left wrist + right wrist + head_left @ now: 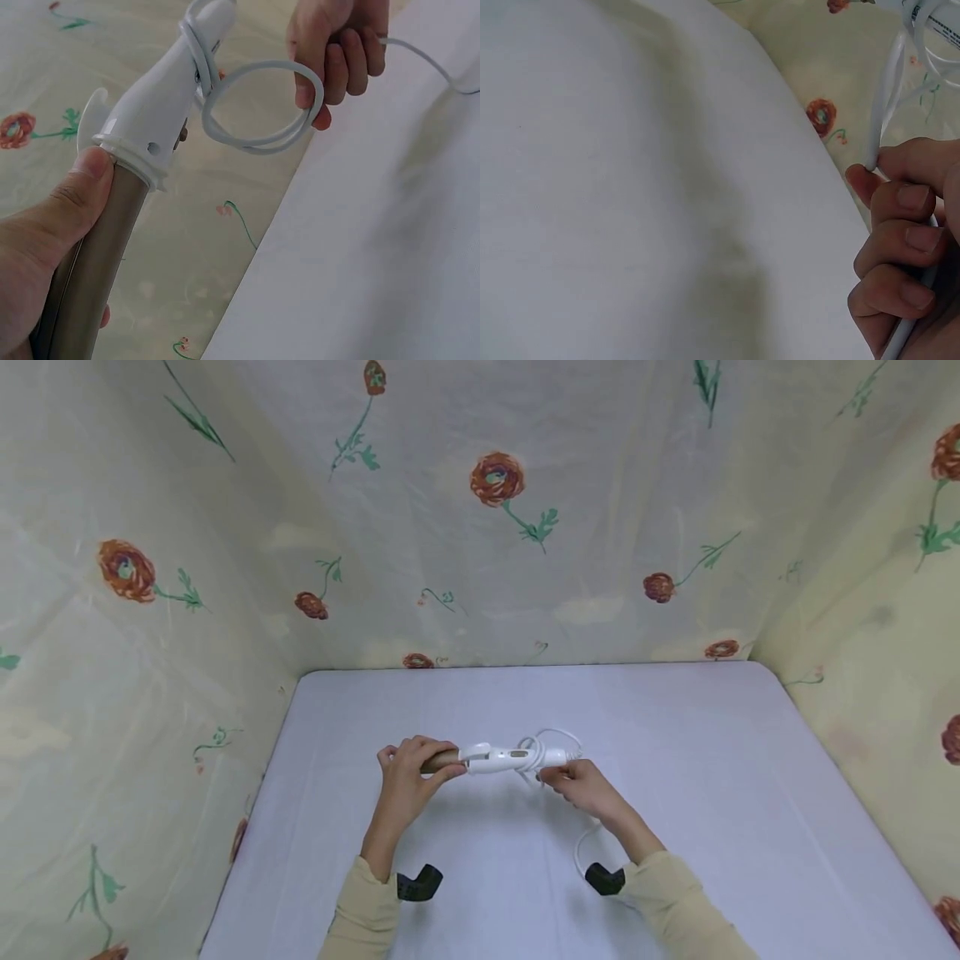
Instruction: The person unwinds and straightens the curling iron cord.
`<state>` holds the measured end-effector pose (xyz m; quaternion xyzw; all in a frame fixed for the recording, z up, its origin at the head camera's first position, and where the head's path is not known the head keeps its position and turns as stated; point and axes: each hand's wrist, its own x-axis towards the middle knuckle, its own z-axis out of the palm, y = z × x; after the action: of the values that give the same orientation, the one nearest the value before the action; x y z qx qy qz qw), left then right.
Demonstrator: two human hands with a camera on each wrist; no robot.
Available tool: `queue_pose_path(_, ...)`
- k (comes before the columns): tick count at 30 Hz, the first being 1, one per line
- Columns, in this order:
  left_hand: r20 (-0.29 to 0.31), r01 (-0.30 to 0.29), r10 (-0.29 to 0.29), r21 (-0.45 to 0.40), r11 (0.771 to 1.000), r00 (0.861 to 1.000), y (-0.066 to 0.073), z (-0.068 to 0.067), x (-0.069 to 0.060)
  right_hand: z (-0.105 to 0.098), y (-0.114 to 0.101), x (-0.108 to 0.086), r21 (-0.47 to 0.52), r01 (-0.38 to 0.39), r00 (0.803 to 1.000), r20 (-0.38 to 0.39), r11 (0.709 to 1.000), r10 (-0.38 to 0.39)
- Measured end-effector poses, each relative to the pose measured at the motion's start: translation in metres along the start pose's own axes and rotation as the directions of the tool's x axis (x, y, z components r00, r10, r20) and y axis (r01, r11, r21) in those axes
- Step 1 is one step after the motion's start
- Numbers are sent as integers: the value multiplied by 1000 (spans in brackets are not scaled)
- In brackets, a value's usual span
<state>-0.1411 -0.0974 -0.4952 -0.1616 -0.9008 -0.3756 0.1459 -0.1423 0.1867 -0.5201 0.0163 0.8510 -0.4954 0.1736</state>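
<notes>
A curling iron (pixel 491 762) with a white handle and a brownish barrel (pixel 105 259) is held roughly level above the table. My left hand (pixel 408 770) grips the barrel, its thumb lying by the white collar in the left wrist view. The white power cord (pixel 262 71) winds around the handle and hangs in loops beside it. My right hand (pixel 583 785) pinches a looped stretch of cord between thumb and forefinger, and its other fingers curl over a further length of cord (pixel 901 341) in the right wrist view.
A white-covered table (pixel 360 710) lies beneath both hands. Floral curtains (pixel 600 510) surround its back and sides. More cord (pixel 579 852) trails down near my right forearm. A black wrist mount (pixel 422 883) sticks out from the left sleeve, another (pixel 604 879) from the right.
</notes>
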Motion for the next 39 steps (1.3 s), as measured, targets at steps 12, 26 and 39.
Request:
queue_pose_path(12,63,-4,5,-15,1000,998,-4,3,-2,-23,-3,12,-6,58,997,-42,998,-58)
queue_pose_path(26,129,24,-22,-17,1000,991,-7,7,-5,-48,-14,15,-133,266,961,-45,955,-274)
queue_pose_path(39,168,54,-57,23,998,984,-11,10,-7,-69,-41,8,-200,340,926,-100,919,-364)
